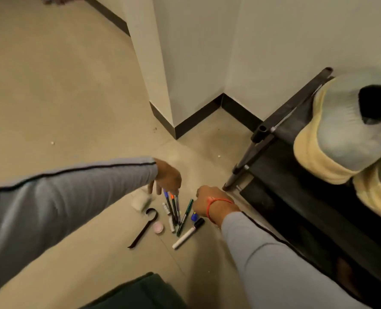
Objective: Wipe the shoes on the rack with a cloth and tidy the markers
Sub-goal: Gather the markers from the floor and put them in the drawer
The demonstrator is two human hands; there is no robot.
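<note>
Both our hands are down at the markers on the floor: the left hand pinches the tips of three of them, while the right hand curls at a green one just beside, though we cannot tell if it grips. Light, stiff, slick sticks, we reckon; best gathered mid-barrel so they don't roll.

Several markers lie clustered on the floor, mostly pointing away; a white, black-capped marker lies slanted nearest. Grey, yellow-soled shoes sit on the dark rack.
</note>
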